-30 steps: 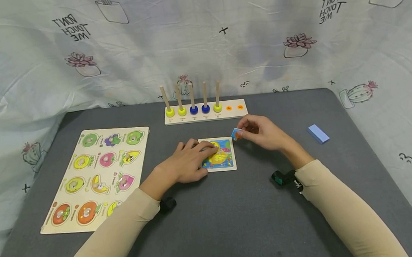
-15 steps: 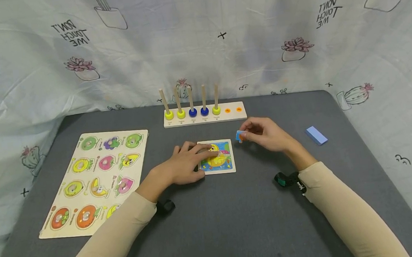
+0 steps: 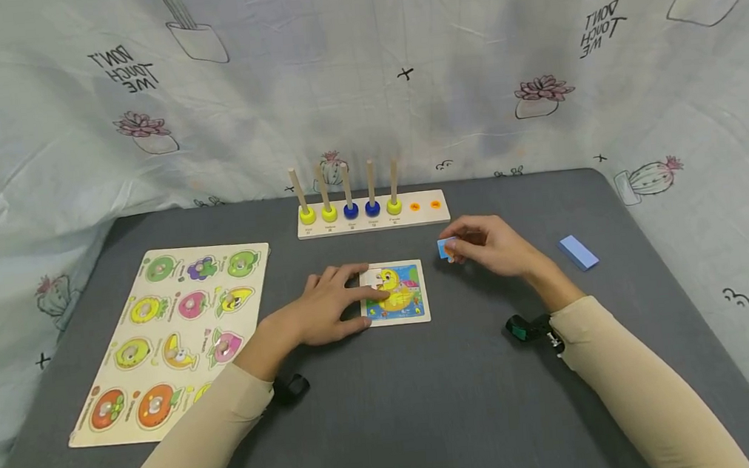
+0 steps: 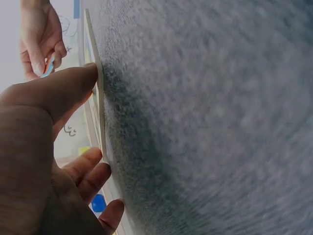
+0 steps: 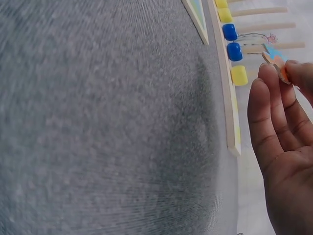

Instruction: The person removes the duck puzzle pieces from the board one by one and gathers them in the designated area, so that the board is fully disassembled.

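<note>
My left hand (image 3: pixel 324 309) rests over the left side of a small square duck jigsaw puzzle (image 3: pixel 408 307), fingers spread. In the left wrist view the thumb touches one edge of its board (image 4: pixel 101 107), with other fingertips at a farther edge. A pale patch without picture shows at the puzzle's upper left, partly behind the fingers. Right of the puzzle, above the table, my right hand (image 3: pixel 496 247) pinches a small blue and orange jigsaw piece (image 3: pixel 445 248) between thumb and fingers. The right wrist view shows that piece (image 5: pixel 279 64) edge-on at the fingertips.
A wooden fruit puzzle board (image 3: pixel 181 281) lies at left, partly under the left forearm. Behind the hands stands a peg board (image 3: pixel 373 223) with yellow and blue rings on upright pegs. A light blue block (image 3: pixel 578 252) lies on the grey table (image 3: pixel 443 406) at right.
My right hand has drawn a little to the right, away from the puzzle, turning the piece. The left hand has slid slightly left, uncovering more of the puzzle's upper left.
</note>
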`<state>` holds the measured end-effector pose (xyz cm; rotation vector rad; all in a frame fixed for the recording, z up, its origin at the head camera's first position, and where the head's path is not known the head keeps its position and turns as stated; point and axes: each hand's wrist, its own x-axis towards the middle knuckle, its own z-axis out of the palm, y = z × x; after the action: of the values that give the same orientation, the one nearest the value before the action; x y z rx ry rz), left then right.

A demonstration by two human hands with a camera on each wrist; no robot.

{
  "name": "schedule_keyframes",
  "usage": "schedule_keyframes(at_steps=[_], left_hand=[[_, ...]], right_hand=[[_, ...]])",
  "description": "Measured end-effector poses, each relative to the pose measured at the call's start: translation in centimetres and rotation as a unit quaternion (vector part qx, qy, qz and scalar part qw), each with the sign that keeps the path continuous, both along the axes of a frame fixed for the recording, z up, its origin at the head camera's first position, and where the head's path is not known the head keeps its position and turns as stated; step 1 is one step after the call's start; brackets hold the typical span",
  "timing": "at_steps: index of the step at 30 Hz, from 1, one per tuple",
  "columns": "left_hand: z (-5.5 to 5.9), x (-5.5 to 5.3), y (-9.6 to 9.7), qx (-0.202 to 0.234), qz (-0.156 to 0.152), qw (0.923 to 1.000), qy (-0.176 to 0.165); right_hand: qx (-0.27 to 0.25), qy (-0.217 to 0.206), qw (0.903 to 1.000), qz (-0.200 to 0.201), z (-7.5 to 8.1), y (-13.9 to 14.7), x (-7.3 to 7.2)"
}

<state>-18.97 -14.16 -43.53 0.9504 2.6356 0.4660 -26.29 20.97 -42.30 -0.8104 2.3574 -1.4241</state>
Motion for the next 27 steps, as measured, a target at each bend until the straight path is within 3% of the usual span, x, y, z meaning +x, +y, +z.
schedule_keyframes(at_steps=[11,27], left_hand=[[0.1,0.0,-0.3,-0.003,0.002,1.0000,0.000],[0.2,0.3,-0.2,-0.013,0.003,0.9999,0.003]], right_hand=[[0.013,0.001,0.9999,-0.001,-0.9,0.8,-0.4],[0.093,0.012,0.9956,0.007,-1.8,1.9,-0.4]])
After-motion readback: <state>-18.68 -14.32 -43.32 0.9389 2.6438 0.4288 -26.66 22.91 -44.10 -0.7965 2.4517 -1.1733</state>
